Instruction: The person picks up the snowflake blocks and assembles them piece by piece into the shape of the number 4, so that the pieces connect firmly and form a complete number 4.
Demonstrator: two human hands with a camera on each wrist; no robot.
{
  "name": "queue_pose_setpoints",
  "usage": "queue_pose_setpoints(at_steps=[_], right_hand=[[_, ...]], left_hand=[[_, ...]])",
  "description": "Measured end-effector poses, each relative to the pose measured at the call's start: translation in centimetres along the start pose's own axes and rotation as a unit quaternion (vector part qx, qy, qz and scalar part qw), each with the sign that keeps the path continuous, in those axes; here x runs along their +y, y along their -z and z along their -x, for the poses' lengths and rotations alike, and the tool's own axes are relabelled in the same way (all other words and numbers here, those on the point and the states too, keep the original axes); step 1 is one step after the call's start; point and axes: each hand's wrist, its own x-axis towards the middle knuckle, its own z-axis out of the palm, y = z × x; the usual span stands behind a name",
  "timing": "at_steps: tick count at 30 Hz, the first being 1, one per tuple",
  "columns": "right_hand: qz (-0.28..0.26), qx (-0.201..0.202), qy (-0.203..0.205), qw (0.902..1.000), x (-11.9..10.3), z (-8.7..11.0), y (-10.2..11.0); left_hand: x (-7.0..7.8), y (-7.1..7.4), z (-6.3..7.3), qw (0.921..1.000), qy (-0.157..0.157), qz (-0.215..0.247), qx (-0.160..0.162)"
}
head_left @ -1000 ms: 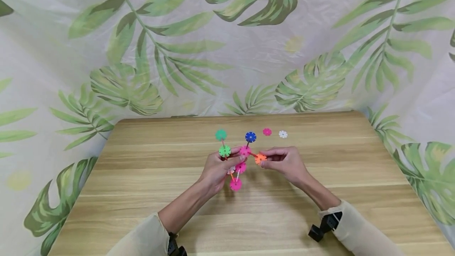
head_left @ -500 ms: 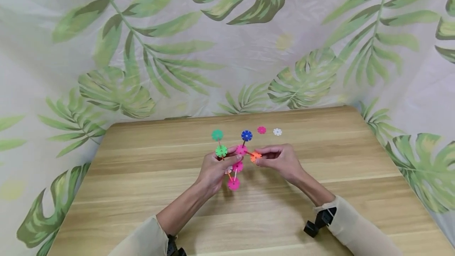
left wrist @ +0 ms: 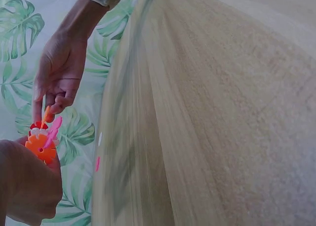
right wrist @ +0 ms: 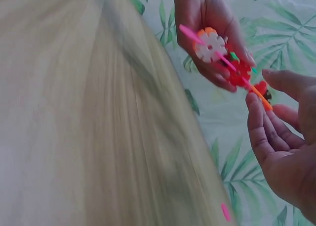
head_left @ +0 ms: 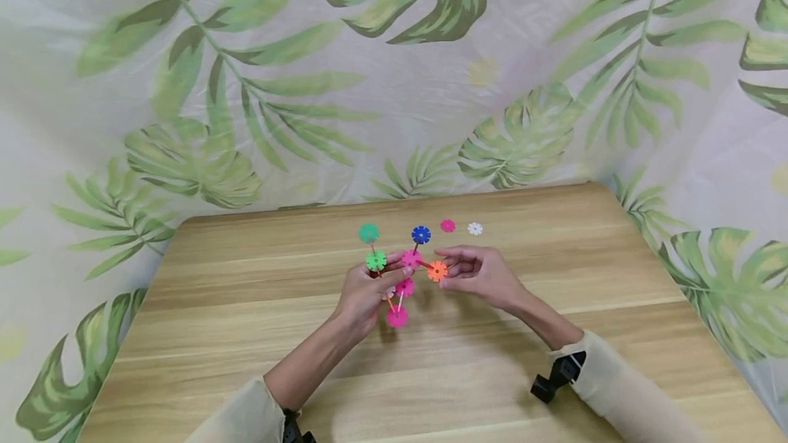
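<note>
Notched plastic interlocking discs, joined edge to edge, form a branching model. My left hand [head_left: 362, 296] grips its middle, the thumb lying across near a pink disc [head_left: 410, 259]. Upward from the grip stand a light green disc [head_left: 376, 261], a teal disc [head_left: 369, 232] and a blue disc [head_left: 421, 234]. Another pink disc [head_left: 397, 317] hangs lowest. On the right branch sits an orange disc [head_left: 438, 271]. My right hand [head_left: 489, 280] is beside it, thumb and index finger spread apart around its edge; in the right wrist view a fingertip appears to touch the orange disc [right wrist: 261, 98].
A loose pink disc [head_left: 447, 225] and a loose white disc [head_left: 475, 228] lie on the wooden table [head_left: 277, 245] behind the hands, towards its far edge. A leaf-patterned cloth [head_left: 345, 115] hangs behind the table.
My right thumb and index finger have loosened from the orange disc, which they pinched before. The left hand keeps its grip on the model. The head view has shifted slightly.
</note>
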Motion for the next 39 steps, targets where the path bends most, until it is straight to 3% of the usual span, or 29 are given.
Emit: queue_pose_setpoints(at_steps=[7, 12, 20, 30, 39], right_hand=[[0.016, -0.009, 0.01, 0.9998, 0.5, -0.5, 2.6], [0.067, -0.002, 0.018, 0.9976, 1.2, -1.1, 4.2], [0.183, 0.021, 0.029, 0.9824, 2.7, -2.9, 6.5], [0.244, 0.03, 0.032, 0.9686, 3.9, -5.5, 9.0], [0.273, 0.011, 0.024, 0.9618, 5.1, -7.0, 10.1]], left_hand=[[0.1, 0.3, -0.1, 0.9999, 0.006, -0.003, 0.011], [0.1, 0.4, 0.0, 0.9999, 0.01, -0.005, 0.011], [0.1, 0.8, 0.3, 0.9996, 0.025, -0.006, 0.006], [0.2, 1.4, 0.5, 0.9994, 0.031, -0.012, -0.005], [0.2, 1.8, 0.9, 0.9989, 0.039, -0.016, -0.019]])
